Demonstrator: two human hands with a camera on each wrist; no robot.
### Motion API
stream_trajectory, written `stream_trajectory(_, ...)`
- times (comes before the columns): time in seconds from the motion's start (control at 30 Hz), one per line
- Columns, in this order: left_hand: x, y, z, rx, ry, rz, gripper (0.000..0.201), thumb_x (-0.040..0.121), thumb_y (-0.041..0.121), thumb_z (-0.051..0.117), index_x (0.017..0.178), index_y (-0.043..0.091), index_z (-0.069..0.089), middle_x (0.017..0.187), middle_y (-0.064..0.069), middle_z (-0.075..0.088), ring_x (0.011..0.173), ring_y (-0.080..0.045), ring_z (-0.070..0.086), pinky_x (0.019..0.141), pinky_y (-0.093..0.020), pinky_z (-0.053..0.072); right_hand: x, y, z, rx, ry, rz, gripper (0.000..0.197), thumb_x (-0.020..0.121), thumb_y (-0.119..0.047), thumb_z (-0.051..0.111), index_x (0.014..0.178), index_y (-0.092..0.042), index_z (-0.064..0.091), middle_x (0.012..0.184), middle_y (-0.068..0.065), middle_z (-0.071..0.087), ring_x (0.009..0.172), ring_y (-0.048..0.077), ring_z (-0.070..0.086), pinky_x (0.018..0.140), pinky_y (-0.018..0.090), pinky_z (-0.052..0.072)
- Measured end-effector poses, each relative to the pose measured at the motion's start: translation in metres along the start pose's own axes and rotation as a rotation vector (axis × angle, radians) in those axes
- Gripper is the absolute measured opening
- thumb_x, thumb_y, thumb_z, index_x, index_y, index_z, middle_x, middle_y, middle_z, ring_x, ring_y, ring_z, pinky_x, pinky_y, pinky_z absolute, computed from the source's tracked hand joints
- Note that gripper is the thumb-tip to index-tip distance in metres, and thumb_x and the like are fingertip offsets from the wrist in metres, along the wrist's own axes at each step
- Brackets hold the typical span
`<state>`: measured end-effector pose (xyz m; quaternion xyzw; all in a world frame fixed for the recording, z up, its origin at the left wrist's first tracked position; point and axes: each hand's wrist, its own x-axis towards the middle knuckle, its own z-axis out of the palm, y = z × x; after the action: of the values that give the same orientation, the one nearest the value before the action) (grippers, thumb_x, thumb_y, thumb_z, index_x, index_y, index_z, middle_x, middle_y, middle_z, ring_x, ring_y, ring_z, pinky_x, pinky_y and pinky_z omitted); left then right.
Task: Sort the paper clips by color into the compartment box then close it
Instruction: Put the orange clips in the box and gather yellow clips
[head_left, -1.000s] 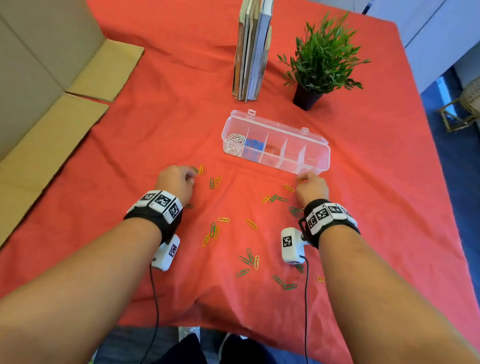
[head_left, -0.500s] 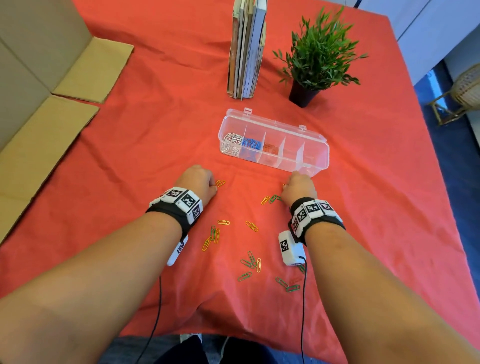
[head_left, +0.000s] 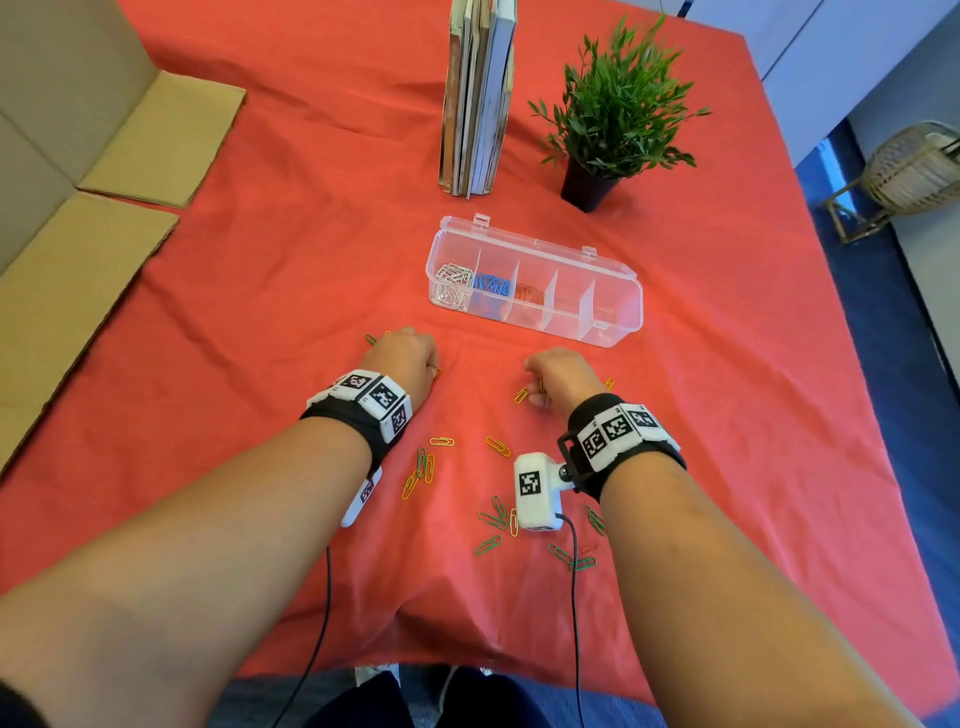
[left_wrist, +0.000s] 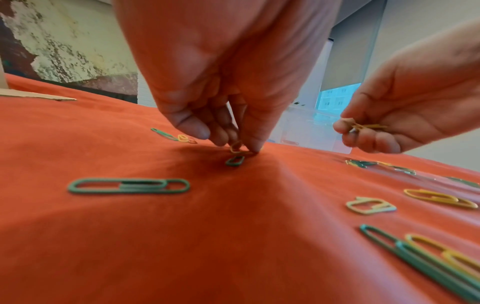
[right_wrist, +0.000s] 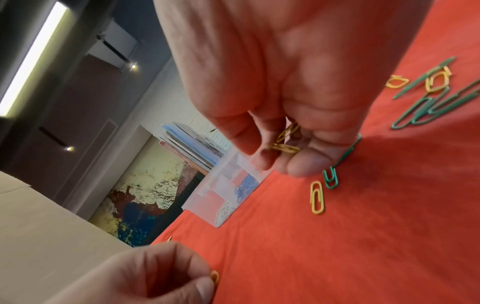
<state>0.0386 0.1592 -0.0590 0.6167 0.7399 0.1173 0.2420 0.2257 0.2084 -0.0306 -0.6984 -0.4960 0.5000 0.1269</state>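
The clear compartment box (head_left: 613, 291) stands open on the red cloth, with silver, blue and red clips in its three left cells. Yellow and green paper clips (head_left: 423, 465) lie scattered in front of it. My left hand (left_wrist: 233, 144) pinches a yellow clip (left_wrist: 237, 149) against the cloth, right beside a small green clip (left_wrist: 235, 161). My right hand (right_wrist: 275, 156) hovers just above the cloth and holds a few yellow clips (right_wrist: 284, 147) in its curled fingers. In the head view both hands (head_left: 402, 358) (head_left: 553, 374) are in front of the box, knuckles up, fingertips hidden.
Upright books (head_left: 478, 98) and a potted plant (head_left: 615, 109) stand behind the box. Cardboard flaps (head_left: 104, 218) lie along the left. More green and yellow clips (head_left: 493, 519) lie near my wrists. The table's near edge is close to my body.
My right hand has moved left, away from the box's right end. My left hand has shifted right to another yellow clip.
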Motion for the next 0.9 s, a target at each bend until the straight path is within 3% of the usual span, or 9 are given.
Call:
stream_trajectory(0.1, 0.002, -0.006, -0.004, -0.135, 0.084, -0.019, 0.014, 0.084, 0.009, 0.053, 0.094, 0.011, 0.062, 0.097, -0.015, 0.069, 0.094, -0.033, 0.062, 0.082, -0.037, 0.049, -0.002, 0.004, 0.007, -0.383, 0.000, -0.042, 0.016, 0.090, -0.020, 0.047, 0.086, -0.009, 0.059, 0.101, 0.014, 0.063, 0.096, 0.028, 0.059, 0.085, 0.033, 0.047)
stream_trajectory(0.17, 0.005, -0.016, -0.011, -0.207, 0.163, -0.048, 0.023, 0.086, 0.006, 0.049, 0.103, 0.012, 0.064, 0.100, -0.016, 0.068, 0.096, -0.033, 0.062, 0.086, -0.036, 0.047, -0.006, 0.008, 0.011, -0.581, 0.065, -0.058, 0.033, 0.091, -0.025, 0.047, 0.108, 0.000, 0.061, 0.118, 0.020, 0.062, 0.113, 0.032, 0.057, 0.092, 0.032, 0.044)
stream_trajectory(0.27, 0.010, -0.033, -0.025, -0.260, 0.229, -0.140, 0.029, 0.086, 0.001, 0.045, 0.104, 0.011, 0.066, 0.110, -0.019, 0.064, 0.102, -0.036, 0.060, 0.091, -0.036, 0.046, -0.009, 0.012, 0.018, -0.720, 0.117, -0.067, 0.044, 0.092, -0.030, 0.049, 0.121, 0.003, 0.051, 0.126, 0.021, 0.058, 0.119, 0.034, 0.055, 0.093, 0.034, 0.046)
stream_trajectory(0.43, 0.022, -0.045, -0.035, -0.294, 0.215, -0.334, 0.027, 0.090, 0.009, 0.040, 0.106, 0.005, 0.061, 0.118, -0.021, 0.061, 0.110, -0.037, 0.055, 0.094, -0.039, 0.042, -0.014, 0.007, 0.020, -0.831, 0.135, -0.077, 0.036, 0.093, -0.009, 0.040, 0.126, 0.004, 0.046, 0.132, 0.020, 0.052, 0.123, 0.034, 0.052, 0.097, 0.037, 0.045)
stream_trajectory(0.5, 0.024, -0.044, -0.033, -0.247, 0.199, -0.328, 0.031, 0.093, 0.023, 0.042, 0.100, 0.000, 0.062, 0.111, -0.025, 0.062, 0.108, -0.039, 0.055, 0.090, -0.040, 0.042, -0.018, 0.009, 0.021, -0.872, 0.102, -0.093, 0.038, 0.095, -0.006, 0.035, 0.130, 0.006, 0.043, 0.135, 0.020, 0.046, 0.127, 0.034, 0.046, 0.102, 0.038, 0.041)
stream_trajectory(0.6, 0.026, -0.046, -0.021, -0.137, 0.160, -0.270, 0.025, 0.083, 0.035, 0.057, 0.092, 0.013, 0.066, 0.106, -0.019, 0.066, 0.111, -0.034, 0.054, 0.090, -0.036, 0.045, -0.020, 0.016, 0.024, -0.877, 0.067, -0.061, 0.041, 0.094, -0.012, 0.036, 0.132, 0.004, 0.038, 0.135, 0.020, 0.043, 0.126, 0.036, 0.047, 0.101, 0.038, 0.041)
stream_trajectory(0.7, 0.025, -0.044, -0.012, -0.050, 0.117, -0.213, 0.019, 0.078, 0.029, 0.066, 0.093, 0.019, 0.068, 0.111, -0.016, 0.062, 0.106, -0.033, 0.057, 0.090, -0.036, 0.048, -0.026, 0.020, 0.023, -0.851, 0.063, -0.088, 0.041, 0.090, -0.007, 0.044, 0.130, 0.002, 0.039, 0.131, 0.021, 0.042, 0.121, 0.037, 0.051, 0.097, 0.039, 0.043)
stream_trajectory(0.8, 0.025, -0.037, -0.007, -0.006, 0.099, -0.210, 0.010, 0.082, 0.020, 0.062, 0.090, 0.016, 0.068, 0.125, -0.018, 0.054, 0.107, -0.036, 0.058, 0.090, -0.035, 0.047, -0.030, 0.024, 0.023, -0.833, 0.068, -0.144, 0.040, 0.085, -0.002, 0.047, 0.124, 0.001, 0.040, 0.128, 0.022, 0.044, 0.116, 0.037, 0.054, 0.095, 0.039, 0.045)
stream_trajectory(0.9, 0.024, -0.036, -0.003, 0.031, 0.114, -0.207, 0.016, 0.084, 0.019, 0.062, 0.098, 0.012, 0.066, 0.124, -0.018, 0.055, 0.107, -0.037, 0.058, 0.089, -0.036, 0.048, -0.032, 0.028, 0.026, -0.832, 0.071, -0.179, 0.035, 0.085, -0.003, 0.043, 0.119, -0.002, 0.040, 0.122, 0.023, 0.048, 0.112, 0.039, 0.056, 0.091, 0.040, 0.046)
